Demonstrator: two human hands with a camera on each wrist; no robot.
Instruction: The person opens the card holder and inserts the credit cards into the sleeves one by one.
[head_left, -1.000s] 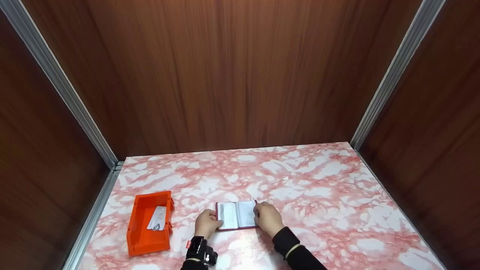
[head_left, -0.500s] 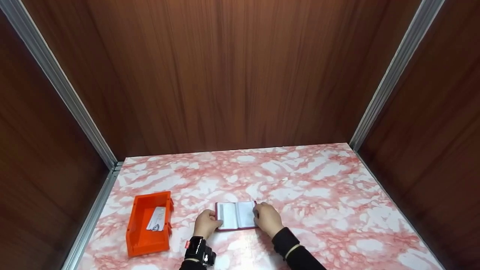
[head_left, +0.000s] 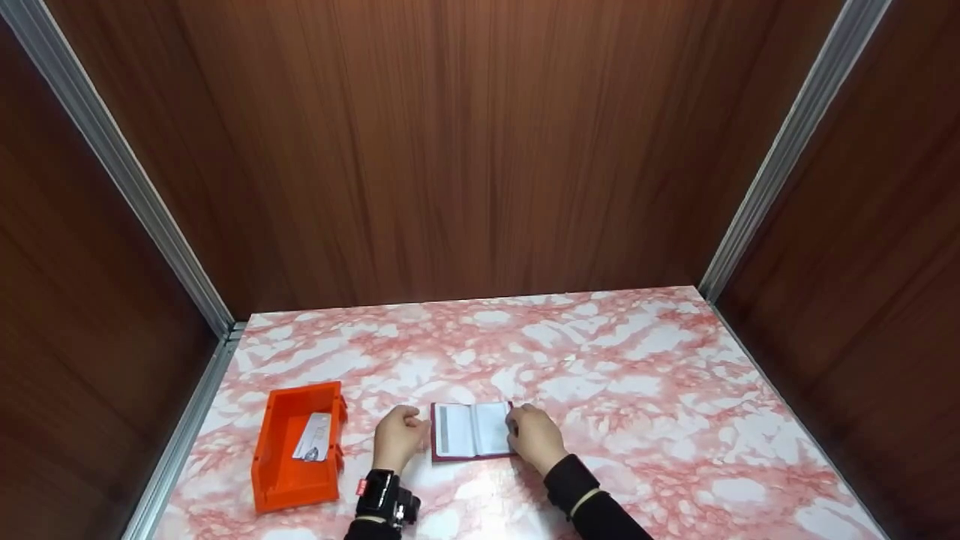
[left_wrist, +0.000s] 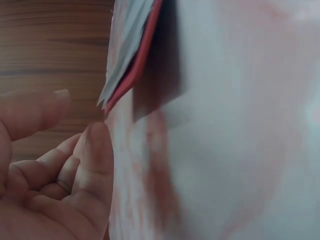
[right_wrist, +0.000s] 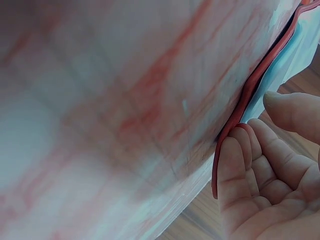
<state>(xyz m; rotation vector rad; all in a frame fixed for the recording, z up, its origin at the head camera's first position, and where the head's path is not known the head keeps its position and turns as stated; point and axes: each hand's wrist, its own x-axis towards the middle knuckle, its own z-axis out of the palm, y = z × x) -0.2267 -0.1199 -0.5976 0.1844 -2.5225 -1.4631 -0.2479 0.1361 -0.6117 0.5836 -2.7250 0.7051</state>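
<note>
A small card holder [head_left: 456,430] with a dark red cover and clear sleeves lies open on the table in the head view. Just left of its edge is my left hand [head_left: 399,437], apart from it, thumb and fingers relaxed and holding nothing. My right hand [head_left: 537,437] holds the holder's right edge. Close up in the right wrist view, the right fingers [right_wrist: 232,170] are curled at the red cover, with the thumb over the sleeve side. The left wrist view shows the holder's left corner [left_wrist: 127,77] slightly raised above the left fingertips.
An orange bin [head_left: 296,480] stands left of my left hand, with white printed card stock [head_left: 313,439] lying in it. The pink-and-white marbled table [head_left: 600,360] is bounded by brown wood-grain panels [head_left: 480,165] at the back and sides.
My left hand has let go of the holder's left edge and moved a little left and away from me. The right hand and the holder stay in place.
</note>
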